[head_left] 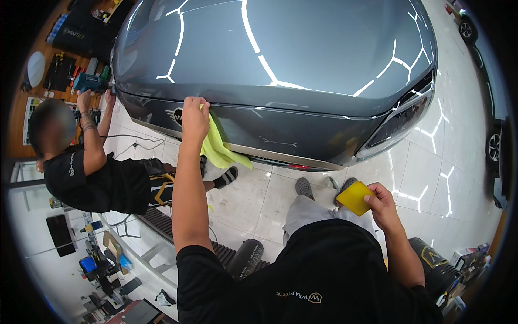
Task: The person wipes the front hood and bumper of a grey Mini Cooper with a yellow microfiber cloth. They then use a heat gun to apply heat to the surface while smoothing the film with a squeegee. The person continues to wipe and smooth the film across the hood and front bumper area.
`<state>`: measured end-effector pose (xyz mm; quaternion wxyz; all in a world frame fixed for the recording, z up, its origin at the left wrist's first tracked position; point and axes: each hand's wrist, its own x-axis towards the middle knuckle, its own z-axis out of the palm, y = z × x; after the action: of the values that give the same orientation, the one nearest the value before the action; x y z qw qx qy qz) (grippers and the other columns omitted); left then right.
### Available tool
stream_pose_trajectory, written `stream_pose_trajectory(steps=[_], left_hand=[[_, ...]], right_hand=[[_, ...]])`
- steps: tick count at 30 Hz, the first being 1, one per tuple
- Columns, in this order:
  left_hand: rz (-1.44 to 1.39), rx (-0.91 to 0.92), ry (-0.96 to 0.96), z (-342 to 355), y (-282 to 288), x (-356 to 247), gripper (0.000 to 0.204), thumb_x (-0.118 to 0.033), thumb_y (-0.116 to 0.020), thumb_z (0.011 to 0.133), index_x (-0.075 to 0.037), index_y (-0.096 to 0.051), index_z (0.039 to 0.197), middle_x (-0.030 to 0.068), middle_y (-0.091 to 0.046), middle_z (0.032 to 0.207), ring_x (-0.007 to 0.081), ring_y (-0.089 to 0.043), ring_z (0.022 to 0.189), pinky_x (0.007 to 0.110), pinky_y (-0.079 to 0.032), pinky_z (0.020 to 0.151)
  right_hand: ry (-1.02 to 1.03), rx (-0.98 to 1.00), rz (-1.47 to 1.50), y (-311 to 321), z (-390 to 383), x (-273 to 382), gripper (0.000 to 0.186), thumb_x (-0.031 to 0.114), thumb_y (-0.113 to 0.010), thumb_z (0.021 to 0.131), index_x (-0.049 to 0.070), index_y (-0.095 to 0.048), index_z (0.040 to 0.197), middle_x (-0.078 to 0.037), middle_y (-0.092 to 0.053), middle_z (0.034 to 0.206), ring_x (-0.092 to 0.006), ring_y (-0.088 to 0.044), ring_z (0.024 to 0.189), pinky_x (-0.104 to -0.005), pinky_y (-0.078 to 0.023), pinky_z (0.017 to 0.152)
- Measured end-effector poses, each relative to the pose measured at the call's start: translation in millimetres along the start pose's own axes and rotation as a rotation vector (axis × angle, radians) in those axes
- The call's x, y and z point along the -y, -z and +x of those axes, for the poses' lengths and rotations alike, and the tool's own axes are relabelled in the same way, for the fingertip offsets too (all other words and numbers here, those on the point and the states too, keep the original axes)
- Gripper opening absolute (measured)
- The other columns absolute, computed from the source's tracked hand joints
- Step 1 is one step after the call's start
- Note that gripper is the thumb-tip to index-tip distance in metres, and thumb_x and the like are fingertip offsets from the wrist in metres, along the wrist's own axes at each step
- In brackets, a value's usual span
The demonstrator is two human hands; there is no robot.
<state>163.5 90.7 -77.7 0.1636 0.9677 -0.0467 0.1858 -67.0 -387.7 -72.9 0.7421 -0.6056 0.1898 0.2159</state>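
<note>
The grey-blue car (216,59) stands in front of me, with its hood edge and front panel nearest. My left hand (196,117) is at the panel just under the hood edge, beside the round badge (178,116). Its fingers are closed on a yellow-green cloth (218,147) that hangs down over the panel. Off to the right, my right hand (383,206) grips a flat yellow squeegee (354,198) between thumb and fingers. The squeegee is held low, away from the car, above my feet.
A co-worker (89,167) at the left raises both hands near a teal heat gun (88,82). A cable (137,141) lies on the tiled floor. Behind me are a dark cylinder (245,258) and a black bin (431,259). Another car (488,81) stands far right.
</note>
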Motion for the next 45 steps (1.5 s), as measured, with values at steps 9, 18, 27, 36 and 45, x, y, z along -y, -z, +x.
stream_pose_trajectory(steps=[9,18,27,36,45], left_hand=[[0.04,-0.075,-0.017,-2,-9,3,0.009,-0.004,-0.061,0.084,0.003,-0.064,0.089,0.0177,-0.061,0.091,0.036,-0.06,0.083,0.041,-0.048,0.075],[-0.019,-0.09,0.021,-7,-12,-21,0.008,-0.004,-0.06,0.084,0.003,-0.064,0.086,0.0184,-0.061,0.086,0.0373,-0.06,0.082,0.042,-0.048,0.074],[-0.03,-0.103,0.067,-15,-23,-51,0.008,-0.006,-0.061,0.084,0.001,-0.065,0.085,0.0177,-0.062,0.089,0.0371,-0.061,0.082,0.043,-0.048,0.074],[-0.043,-0.112,0.117,-24,-30,-86,0.008,-0.005,-0.061,0.083,0.001,-0.064,0.085,0.0183,-0.062,0.089,0.038,-0.06,0.082,0.043,-0.048,0.074],[-0.049,-0.129,0.102,-34,-45,-126,0.007,-0.005,-0.061,0.083,0.0,-0.064,0.086,0.0178,-0.062,0.088,0.0377,-0.06,0.082,0.043,-0.048,0.073]], right_hand=[[-0.008,-0.014,-0.018,5,0,4,0.011,0.007,-0.058,0.086,0.002,-0.057,0.096,-0.003,-0.062,0.089,-0.0112,-0.057,0.083,-0.0259,-0.044,0.078],[0.006,0.022,0.002,8,7,3,0.01,0.006,-0.057,0.086,0.002,-0.057,0.096,-0.004,-0.062,0.091,-0.0117,-0.057,0.083,-0.0259,-0.044,0.078],[0.018,0.035,0.021,14,10,7,0.014,0.011,-0.062,0.087,0.003,-0.056,0.098,-0.002,-0.06,0.087,-0.0093,-0.056,0.077,-0.0229,-0.045,0.07],[0.01,0.043,-0.003,39,8,13,0.012,0.008,-0.057,0.087,0.002,-0.057,0.097,-0.004,-0.063,0.09,-0.0111,-0.057,0.081,-0.0257,-0.045,0.076],[0.033,0.058,-0.007,75,9,14,0.013,0.01,-0.058,0.087,0.002,-0.057,0.097,-0.004,-0.062,0.089,-0.0103,-0.056,0.081,-0.025,-0.044,0.075]])
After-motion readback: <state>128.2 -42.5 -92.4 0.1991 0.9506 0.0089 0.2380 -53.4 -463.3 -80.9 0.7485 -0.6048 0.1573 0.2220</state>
